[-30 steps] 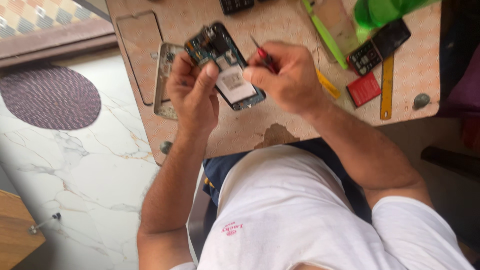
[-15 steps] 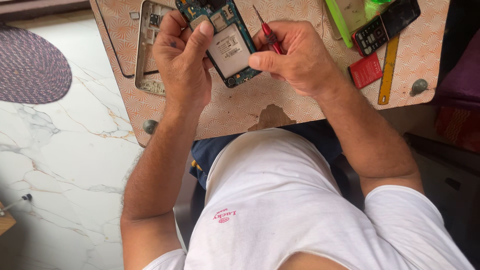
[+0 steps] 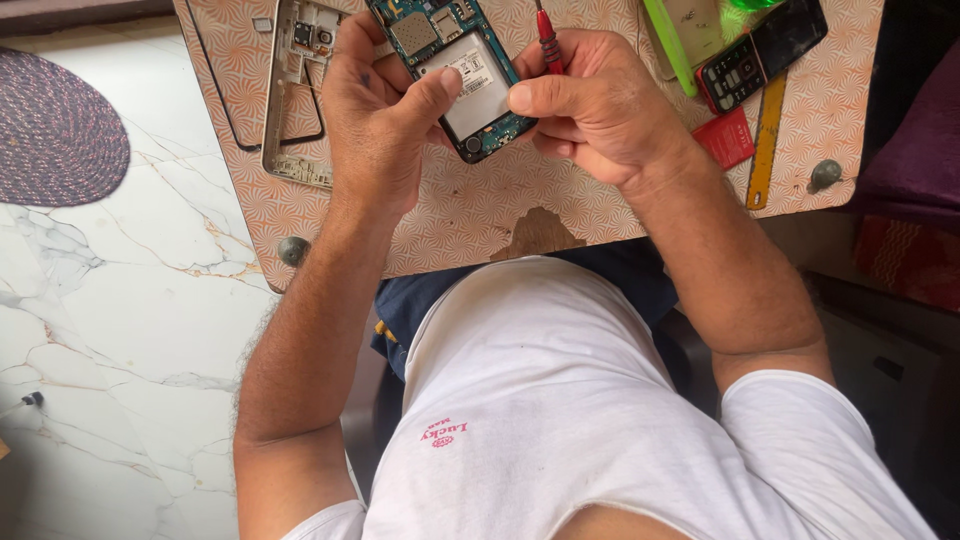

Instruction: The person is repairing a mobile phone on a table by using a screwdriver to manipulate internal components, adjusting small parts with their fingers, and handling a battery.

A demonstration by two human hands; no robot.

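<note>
Head view shows our left hand [image 3: 375,120] with its grip closed around the opened phone [image 3: 455,70], circuit board up, over the patterned table [image 3: 450,215]. Our right hand [image 3: 600,105], at 3 o'clock of the phone, pinches a red screwdriver [image 3: 547,42]. At 9 o'clock lies a phone frame [image 3: 300,90]; at 3 o'clock, a keypad phone [image 3: 760,50] and yellow ruler [image 3: 768,140].

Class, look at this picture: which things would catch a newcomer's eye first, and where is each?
The opened phone with its bare circuit board stands out top centre, gripped by the left hand. Beside it the right hand holds a red-handled screwdriver. A purple woven mat lies on the marble floor, far left.
</note>
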